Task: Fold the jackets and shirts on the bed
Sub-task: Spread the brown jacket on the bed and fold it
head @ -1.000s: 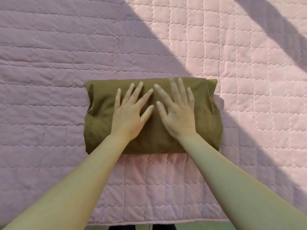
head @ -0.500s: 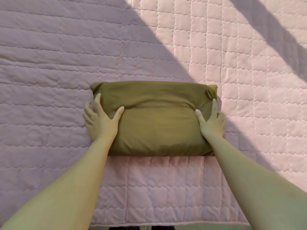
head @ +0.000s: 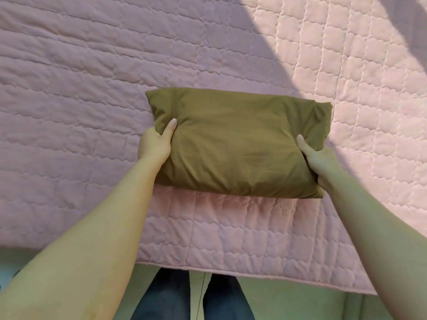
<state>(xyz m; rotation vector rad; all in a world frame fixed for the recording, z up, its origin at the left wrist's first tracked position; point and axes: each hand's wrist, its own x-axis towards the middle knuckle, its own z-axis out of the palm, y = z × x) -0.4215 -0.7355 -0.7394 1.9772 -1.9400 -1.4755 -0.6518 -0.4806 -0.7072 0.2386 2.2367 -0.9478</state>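
We have the olive jacket folded into a plump, pillow-like rectangle. It sits crosswise over the pink quilted bed, not far in from the near edge, with its long side parallel to that edge. Our left hand grips its left end and our right hand grips its right end. Each thumb lies on top of the cloth and the fingers are tucked out of sight below, so the bundle is pinched at both ends. We judge that we hold it this way because a padded fold wants to spring open. Clamping the two short ends holds the layers together, and a hand at each end lets the weight hang level instead of sagging to one side. The dark strip of shade on the bed under the bundle's near side suggests it is just clear of the bed or barely resting on it; we cannot tell which. The fold itself looks finished, so the step in hand seems to be carrying it aside. Below the bed's near edge we see our dark trousers and the green floor.
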